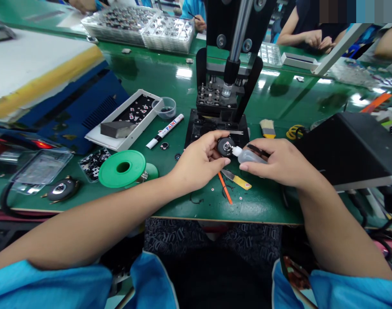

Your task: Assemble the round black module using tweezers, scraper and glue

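Note:
Between the thumb and fingers of my left hand (202, 161) is a small round black part (226, 146) with a metal centre, tilted toward me. My right hand (279, 163) is closed around a small translucent squeeze bottle (250, 158). The bottle's white nozzle tip is at the metal centre of the round part; whether they touch I cannot tell. A dark slim tool, perhaps tweezers, (258, 150) also lies in the right hand's grip. Below the hands are a yellow-handled blade (237, 179) and an orange stick (225, 188) on the green table.
A black press (218, 98) stands just behind my hands. To the left are a paint marker (165, 131), a green spool (122, 168), a white tray (96, 135) and a blue machine (86, 98). A brush (267, 128) and black box (360, 146) stand right. Other people work across the table.

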A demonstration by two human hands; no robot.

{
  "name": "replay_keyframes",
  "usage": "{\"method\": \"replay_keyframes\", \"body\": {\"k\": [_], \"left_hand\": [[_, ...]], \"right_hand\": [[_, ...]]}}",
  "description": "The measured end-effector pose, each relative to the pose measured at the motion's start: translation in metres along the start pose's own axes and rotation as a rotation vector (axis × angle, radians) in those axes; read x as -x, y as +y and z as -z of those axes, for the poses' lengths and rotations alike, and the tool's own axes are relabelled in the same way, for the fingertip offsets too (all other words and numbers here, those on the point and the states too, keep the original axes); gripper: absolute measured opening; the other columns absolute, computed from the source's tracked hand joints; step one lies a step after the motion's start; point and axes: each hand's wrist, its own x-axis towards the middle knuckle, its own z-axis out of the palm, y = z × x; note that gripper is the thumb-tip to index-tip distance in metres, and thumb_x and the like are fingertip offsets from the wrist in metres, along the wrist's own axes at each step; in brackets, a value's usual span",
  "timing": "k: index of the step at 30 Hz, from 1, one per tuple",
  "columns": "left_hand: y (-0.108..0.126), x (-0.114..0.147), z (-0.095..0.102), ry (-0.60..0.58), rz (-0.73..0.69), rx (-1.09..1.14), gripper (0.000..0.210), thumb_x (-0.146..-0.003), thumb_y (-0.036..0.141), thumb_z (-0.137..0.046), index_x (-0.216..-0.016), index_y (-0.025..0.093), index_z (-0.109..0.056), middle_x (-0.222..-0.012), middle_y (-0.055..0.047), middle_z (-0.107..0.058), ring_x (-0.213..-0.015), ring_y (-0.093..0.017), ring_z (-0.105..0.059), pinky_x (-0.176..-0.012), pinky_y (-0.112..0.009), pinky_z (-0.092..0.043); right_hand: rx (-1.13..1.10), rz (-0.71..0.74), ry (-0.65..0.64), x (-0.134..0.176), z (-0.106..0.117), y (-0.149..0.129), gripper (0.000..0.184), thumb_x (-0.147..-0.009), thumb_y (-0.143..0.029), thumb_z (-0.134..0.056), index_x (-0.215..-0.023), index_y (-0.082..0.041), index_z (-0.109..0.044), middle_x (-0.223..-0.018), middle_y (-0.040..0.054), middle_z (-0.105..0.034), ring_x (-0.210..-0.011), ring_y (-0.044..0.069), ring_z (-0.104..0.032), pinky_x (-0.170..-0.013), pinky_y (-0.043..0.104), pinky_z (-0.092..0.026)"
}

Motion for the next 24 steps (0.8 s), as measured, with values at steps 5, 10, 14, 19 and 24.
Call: {"method": "replay_keyframes", "body": {"k": [5, 10, 14, 19, 24], "left_hand": [[0.0002, -0.0012, 0.0008, -0.027, 0.07, 0.241, 0.061, -0.084, 0.003, -0.084, -0.141, 0.016, -0.065, -0.122, -0.007, -0.079, -0.098, -0.014, -0.076, -0.098, -0.032, -0.062], [-0.0006, -0.0016, 0.0007, -0.022, 0.102, 0.318, 0.061, -0.083, 0.003, -0.086, -0.138, 0.015, -0.066, -0.118, -0.007, -0.08, -0.095, -0.014, -0.076, -0.1, -0.033, -0.062], [0.0003, -0.0013, 0.0007, -0.024, 0.104, 0.321, 0.06, -0.082, 0.002, -0.086, -0.137, 0.016, -0.066, -0.116, -0.006, -0.081, -0.094, -0.013, -0.075, -0.1, -0.034, -0.062], [0.0004, -0.0016, 0.0004, -0.004, 0.117, 0.31, 0.06, -0.083, 0.001, -0.084, -0.138, 0.014, -0.064, -0.114, -0.004, -0.08, -0.093, -0.012, -0.075, -0.097, -0.031, -0.061], [0.0001, -0.0022, 0.0, 0.0, 0.119, 0.3, 0.06, -0.083, 0.0, -0.085, -0.138, 0.015, -0.065, -0.115, -0.005, -0.081, -0.096, -0.013, -0.076, -0.097, -0.031, -0.061]], "right_hand": [[-0.009, -0.038, 0.016, -0.0005, 0.0027, -0.0033, 0.03, -0.084, -0.052, -0.083, -0.087, -0.023, -0.078, -0.074, -0.0005, -0.071, -0.068, 0.018, -0.058, -0.067, 0.033, -0.04], [-0.001, -0.085, 0.014, -0.0009, 0.0055, -0.0043, 0.032, -0.082, -0.054, -0.083, -0.082, -0.023, -0.076, -0.07, -0.0006, -0.068, -0.067, 0.018, -0.058, -0.067, 0.034, -0.041], [0.003, -0.113, -0.011, -0.0013, 0.0061, -0.0046, 0.034, -0.081, -0.056, -0.082, -0.078, -0.023, -0.074, -0.069, -0.0012, -0.065, -0.066, 0.017, -0.056, -0.065, 0.033, -0.039], [-0.008, -0.117, -0.026, -0.0013, 0.0057, -0.0043, 0.034, -0.082, -0.055, -0.081, -0.076, -0.023, -0.071, -0.067, -0.0021, -0.063, -0.064, 0.016, -0.053, -0.062, 0.033, -0.038], [-0.005, -0.117, -0.039, -0.0009, 0.0072, -0.0042, 0.033, -0.083, -0.054, -0.082, -0.075, -0.024, -0.07, -0.066, -0.002, -0.063, -0.063, 0.016, -0.054, -0.061, 0.033, -0.037]]}}
